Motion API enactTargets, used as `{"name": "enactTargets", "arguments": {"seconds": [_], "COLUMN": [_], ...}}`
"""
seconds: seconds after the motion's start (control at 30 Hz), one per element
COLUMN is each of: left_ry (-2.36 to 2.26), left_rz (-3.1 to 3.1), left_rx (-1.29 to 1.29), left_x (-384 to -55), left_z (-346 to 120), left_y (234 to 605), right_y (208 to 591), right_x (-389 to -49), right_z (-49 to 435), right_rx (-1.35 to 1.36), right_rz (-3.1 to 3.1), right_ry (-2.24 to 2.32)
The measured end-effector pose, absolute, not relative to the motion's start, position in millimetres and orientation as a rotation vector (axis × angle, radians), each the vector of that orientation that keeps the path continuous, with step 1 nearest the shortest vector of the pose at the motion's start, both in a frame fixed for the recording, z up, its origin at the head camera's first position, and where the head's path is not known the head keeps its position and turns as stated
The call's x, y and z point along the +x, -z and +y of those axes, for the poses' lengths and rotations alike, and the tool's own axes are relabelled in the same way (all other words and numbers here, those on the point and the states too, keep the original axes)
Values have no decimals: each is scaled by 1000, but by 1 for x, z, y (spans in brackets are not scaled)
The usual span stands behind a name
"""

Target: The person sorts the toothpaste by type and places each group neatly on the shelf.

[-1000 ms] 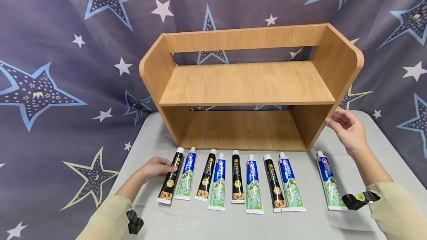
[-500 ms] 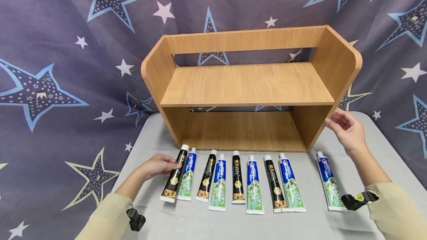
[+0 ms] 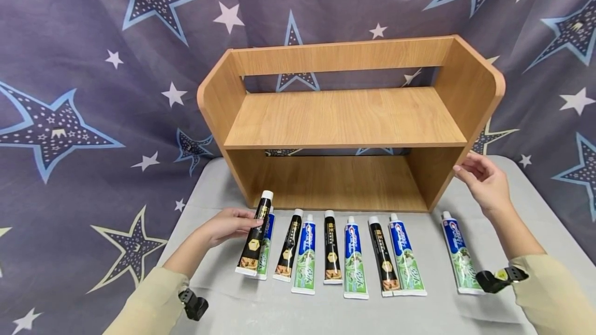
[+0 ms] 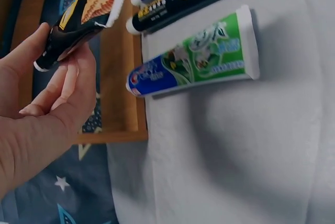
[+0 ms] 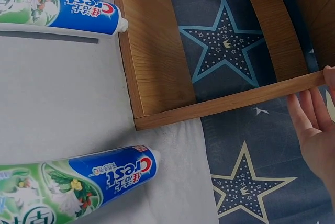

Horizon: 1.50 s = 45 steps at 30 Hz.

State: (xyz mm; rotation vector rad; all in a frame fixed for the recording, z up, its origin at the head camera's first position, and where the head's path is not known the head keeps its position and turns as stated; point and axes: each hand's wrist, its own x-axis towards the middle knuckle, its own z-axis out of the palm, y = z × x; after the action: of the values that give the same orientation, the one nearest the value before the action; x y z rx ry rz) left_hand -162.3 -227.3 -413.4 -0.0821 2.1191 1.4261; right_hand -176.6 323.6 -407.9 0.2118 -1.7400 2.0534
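Note:
My left hand [image 3: 228,227] pinches a black toothpaste tube [image 3: 257,237] between thumb and fingers, its white cap pointing up. In the left wrist view the same black tube [image 4: 78,20] is tilted and raised above the table. It partly covers a blue-green Crest toothpaste tube [image 3: 267,252] in the head view. My right hand [image 3: 488,182] grips the front edge of the right side panel of a two-tier wooden shelf [image 3: 346,118]. In the right wrist view the thumb and fingers of that right hand [image 5: 316,124] sit on either side of the panel [image 5: 235,98].
Black and Crest tubes alternate in a row before the shelf, among them a black tube [image 3: 332,249] and a Crest tube [image 3: 355,262]. Another Crest tube [image 3: 461,257] lies apart at the right. The grey tabletop [image 3: 279,317] meets a star-patterned curtain [image 3: 70,66] behind.
My left hand has lifted the black toothpaste tube and carried it right and toward the shelf, over the leftmost Crest tube. My right hand has stayed at the shelf's side panel.

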Motion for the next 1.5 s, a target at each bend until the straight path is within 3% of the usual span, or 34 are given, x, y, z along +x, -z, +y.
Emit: {"name": "enactTargets", "arguments": {"seconds": [0.87,1.5], "left_ry": [-1471,-1409], "left_rz": [1946,1922], "left_rx": [-88,36], "left_x": [-173,-176], "left_z": [-192,-165], "left_y": [364,300], "right_y": [408,408], "right_x": [-176,-177], "right_z": [323,325], "right_rx": [174,193], "right_rz": [-1769,-1767], "right_ry": [-2084,-2090]}}
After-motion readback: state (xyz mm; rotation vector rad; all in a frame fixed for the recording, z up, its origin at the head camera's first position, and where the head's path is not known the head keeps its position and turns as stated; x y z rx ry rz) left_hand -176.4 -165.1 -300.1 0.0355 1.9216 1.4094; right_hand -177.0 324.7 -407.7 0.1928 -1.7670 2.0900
